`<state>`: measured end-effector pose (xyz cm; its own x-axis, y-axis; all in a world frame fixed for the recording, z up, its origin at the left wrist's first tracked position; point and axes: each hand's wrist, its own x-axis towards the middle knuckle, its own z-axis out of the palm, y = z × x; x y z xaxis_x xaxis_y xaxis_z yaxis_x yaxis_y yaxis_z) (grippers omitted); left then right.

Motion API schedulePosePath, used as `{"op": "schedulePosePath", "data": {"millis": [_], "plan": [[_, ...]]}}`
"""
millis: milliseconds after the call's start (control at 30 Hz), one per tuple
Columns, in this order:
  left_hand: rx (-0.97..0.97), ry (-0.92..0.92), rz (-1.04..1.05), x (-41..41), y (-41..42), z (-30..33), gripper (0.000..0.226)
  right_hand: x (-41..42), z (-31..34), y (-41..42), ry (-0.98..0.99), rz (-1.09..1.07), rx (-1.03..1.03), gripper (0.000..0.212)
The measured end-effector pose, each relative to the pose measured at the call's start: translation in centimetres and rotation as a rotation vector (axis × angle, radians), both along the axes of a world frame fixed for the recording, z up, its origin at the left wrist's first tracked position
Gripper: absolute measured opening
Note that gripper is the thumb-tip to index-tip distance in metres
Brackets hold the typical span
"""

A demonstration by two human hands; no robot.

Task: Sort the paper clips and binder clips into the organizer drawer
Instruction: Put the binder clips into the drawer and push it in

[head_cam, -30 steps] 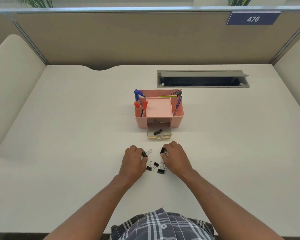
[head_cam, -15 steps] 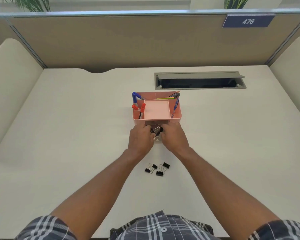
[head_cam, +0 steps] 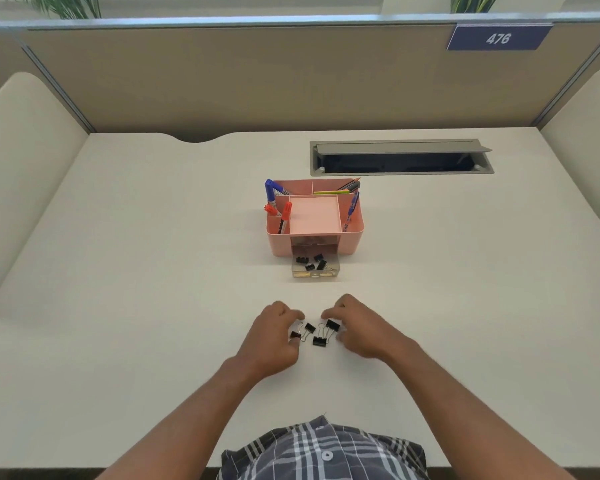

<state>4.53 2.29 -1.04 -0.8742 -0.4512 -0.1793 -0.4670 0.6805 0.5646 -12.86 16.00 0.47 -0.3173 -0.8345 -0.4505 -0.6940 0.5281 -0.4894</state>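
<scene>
1. "476" — white italic numerals on a dark blue plate (head_cam: 498, 37), fixed at the top edge of the partition (head_cam: 291, 74), right of centre.
2. Pens (head_cam: 278, 206) in the organizer (head_cam: 352, 237) — barrels show marks, too small to read.
3. No other text, brand or sign can be read.
</scene>
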Motion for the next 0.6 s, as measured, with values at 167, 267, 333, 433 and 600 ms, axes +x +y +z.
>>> {"op": "schedulePosePath", "data": {"millis": [167, 267, 333, 433, 600], "plan": [[-0.099, 0.039, 0.043, -0.1, 0.6, -0.6, 0.03, 0.8, -1.3, 0.4, 0.088, -0.035, -0.138, 0.032], [-0.141, 0.065, 0.085, -0.9, 0.5, -0.5, 0.032, 0.7, -1.2, -0.1, 0.129, -0.085, -0.161, 0.017], [-0.166, 0.079, 0.101, -1.4, 0.4, -0.4, 0.034, 0.7, -1.1, -0.1, 0.147, -0.121, -0.165, 0.011], [-0.196, 0.121, 0.104, -1.7, 0.3, -0.5, 0.041, 0.7, -0.8, 0.0, 0.139, -0.162, -0.162, 0.01], [-0.161, 0.223, 0.183, -1.9, 0.1, 0.1, 0.047, -0.5, 0.1, 0.1, 0.047, -0.225, -0.134, 0.008]]}}
